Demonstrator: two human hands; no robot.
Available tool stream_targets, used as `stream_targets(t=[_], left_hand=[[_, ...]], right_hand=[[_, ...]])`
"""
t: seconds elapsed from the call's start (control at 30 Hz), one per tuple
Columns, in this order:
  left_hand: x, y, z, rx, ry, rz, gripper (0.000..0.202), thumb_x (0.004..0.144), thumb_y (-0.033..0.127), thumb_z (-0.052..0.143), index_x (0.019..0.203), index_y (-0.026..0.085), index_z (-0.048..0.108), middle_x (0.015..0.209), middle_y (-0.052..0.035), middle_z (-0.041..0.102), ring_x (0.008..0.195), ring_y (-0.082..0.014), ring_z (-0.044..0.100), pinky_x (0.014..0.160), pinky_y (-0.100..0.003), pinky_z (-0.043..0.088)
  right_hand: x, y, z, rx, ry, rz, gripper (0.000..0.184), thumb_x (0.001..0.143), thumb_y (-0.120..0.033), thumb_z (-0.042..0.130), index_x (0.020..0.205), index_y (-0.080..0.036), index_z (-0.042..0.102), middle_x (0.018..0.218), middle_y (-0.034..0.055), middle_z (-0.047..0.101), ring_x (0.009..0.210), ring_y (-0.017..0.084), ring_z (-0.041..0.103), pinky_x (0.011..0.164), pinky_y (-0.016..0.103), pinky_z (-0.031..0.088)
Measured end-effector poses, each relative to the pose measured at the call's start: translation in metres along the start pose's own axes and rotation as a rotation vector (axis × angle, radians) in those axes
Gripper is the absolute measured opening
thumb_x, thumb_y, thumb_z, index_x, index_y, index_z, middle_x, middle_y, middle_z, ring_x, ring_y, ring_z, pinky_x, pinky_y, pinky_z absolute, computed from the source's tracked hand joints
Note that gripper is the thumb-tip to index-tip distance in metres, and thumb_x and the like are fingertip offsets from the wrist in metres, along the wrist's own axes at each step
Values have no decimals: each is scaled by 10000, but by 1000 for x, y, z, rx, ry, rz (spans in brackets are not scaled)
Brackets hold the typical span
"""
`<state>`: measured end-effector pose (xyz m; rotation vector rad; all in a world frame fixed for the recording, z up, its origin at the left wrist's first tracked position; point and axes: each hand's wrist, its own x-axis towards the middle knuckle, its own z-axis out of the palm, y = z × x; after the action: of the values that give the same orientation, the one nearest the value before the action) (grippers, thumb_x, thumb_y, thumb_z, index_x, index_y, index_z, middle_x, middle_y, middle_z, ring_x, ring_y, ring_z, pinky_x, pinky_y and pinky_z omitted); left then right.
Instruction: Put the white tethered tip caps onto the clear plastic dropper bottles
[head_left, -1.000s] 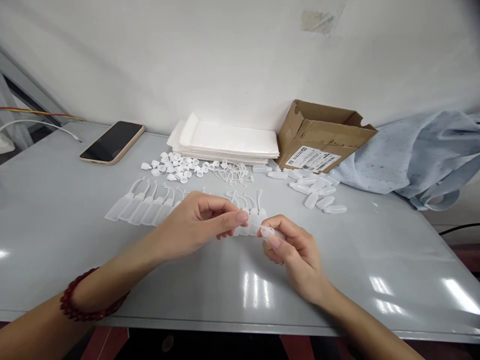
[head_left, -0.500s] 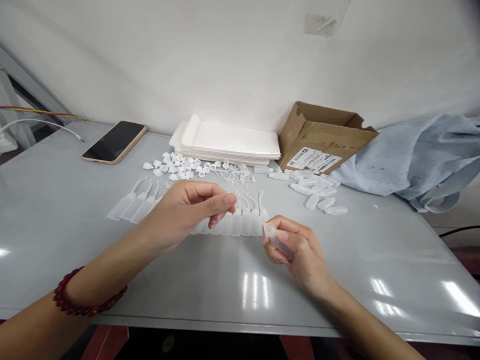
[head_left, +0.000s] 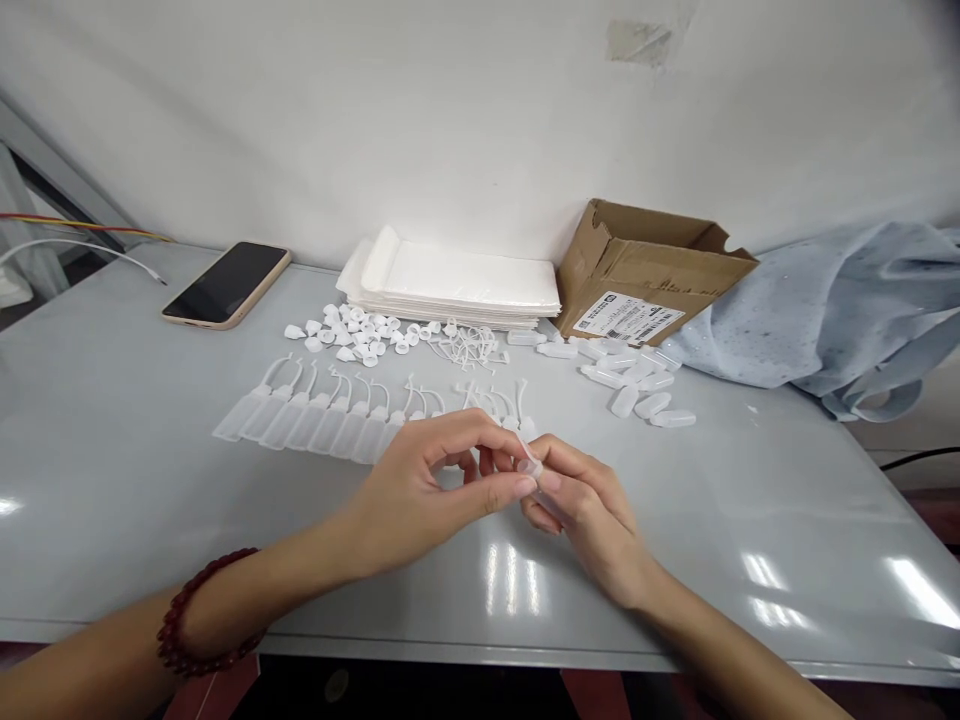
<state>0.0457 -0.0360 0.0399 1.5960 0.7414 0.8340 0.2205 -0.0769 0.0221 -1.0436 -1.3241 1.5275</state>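
Observation:
My right hand (head_left: 592, 515) is wrapped round a small translucent plastic bottle, whose top (head_left: 529, 468) shows between the fingers while most of its body is hidden. Thumb and fingers of my left hand (head_left: 442, 480) pinch a thin translucent strap (head_left: 527, 448) at the bottle's neck. Behind both hands, a row of similar bottles (head_left: 300, 420) lies flat, each with a curved strap at its neck; my left hand covers part of this row. Farther back are a heap of white caps (head_left: 367, 330) and a tangle of loose straps (head_left: 472, 348).
Several strapless bottles (head_left: 637, 375) lie at the right, before an open cardboard box (head_left: 660, 270). A stack of white envelopes (head_left: 465, 280) rests against the wall. A phone (head_left: 227, 285) lies at the left near a white cable (head_left: 97, 245). Light blue cloth (head_left: 817, 310) drapes over the right side.
My left hand has moved right and down to meet the bottle in my right hand, uncovering more of the bottle row. My right hand has barely moved.

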Motion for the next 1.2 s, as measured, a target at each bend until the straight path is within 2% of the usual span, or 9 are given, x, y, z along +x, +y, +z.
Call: stream_targets(t=[0.17, 0.33, 0.43, 0.53, 0.63, 0.77, 0.93, 1.1, 1.2], left_hand=[[-1, -2, 3, 89, 15, 50, 43, 795, 140, 637, 803, 172, 664, 777, 2, 629, 702, -103, 571, 622, -219, 470], [1, -4, 5, 132, -10, 70, 90, 781, 151, 664, 857, 180, 702, 789, 6, 600, 688, -87, 551, 627, -208, 474], [1, -2, 2, 126, -27, 48, 99, 790, 162, 662, 874, 188, 708, 797, 11, 595, 691, -84, 550, 629, -203, 476], [2, 1, -3, 147, -59, 28, 64, 797, 168, 657, 842, 183, 698, 799, 15, 603, 697, -85, 548, 629, -201, 470], [2, 0, -8, 231, -92, 30, 64, 809, 180, 648, 853, 188, 694, 811, 15, 607, 703, -88, 541, 635, -205, 462], [9, -5, -9, 364, -68, 119, 98, 832, 183, 629, 906, 187, 695, 808, 9, 600, 707, -94, 542, 647, -221, 453], [31, -2, -4, 403, -123, 145, 106, 838, 219, 637, 908, 169, 700, 805, -3, 619, 706, -108, 572, 644, -235, 467], [48, 3, 12, 490, 9, 206, 76, 839, 206, 632, 861, 157, 685, 777, -4, 641, 687, -117, 575, 602, -238, 455], [46, -1, 21, 558, 52, 280, 153, 824, 230, 656, 954, 150, 651, 856, -23, 640, 746, -137, 577, 638, -259, 476]], right_hand=[[1, 6, -1, 34, -12, -5, 292, 917, -413, 389, 828, -185, 548, 559, -60, 390, 487, 93, 288, 526, 266, 233], [0, 8, 1, 99, 21, 41, 203, 926, -411, 422, 913, -220, 488, 624, -55, 443, 497, 89, 285, 491, 245, 213], [0, 5, 2, 106, -1, 49, 184, 935, -416, 413, 953, -242, 471, 620, -63, 415, 527, 100, 295, 510, 246, 237], [2, -2, 0, -18, -25, 21, 176, 924, -396, 454, 912, -228, 507, 693, -35, 457, 605, 115, 369, 560, 258, 297], [5, -12, -4, -276, 7, -52, 150, 907, -321, 512, 841, -200, 569, 788, 2, 530, 710, 131, 459, 639, 272, 349], [7, -23, -15, -451, 14, -43, 169, 908, -308, 527, 863, -196, 644, 826, 10, 567, 712, 127, 473, 637, 267, 350], [10, -25, -31, -311, 10, 102, 242, 892, -399, 544, 906, -191, 668, 713, -18, 529, 597, 96, 395, 555, 250, 291], [14, -23, -42, -98, 176, 174, 307, 824, -463, 607, 847, -163, 670, 636, -32, 481, 535, 78, 350, 517, 234, 265], [14, -25, -43, -9, 238, 159, 305, 811, -457, 622, 811, -155, 663, 645, -21, 506, 552, 83, 390, 530, 231, 296]])
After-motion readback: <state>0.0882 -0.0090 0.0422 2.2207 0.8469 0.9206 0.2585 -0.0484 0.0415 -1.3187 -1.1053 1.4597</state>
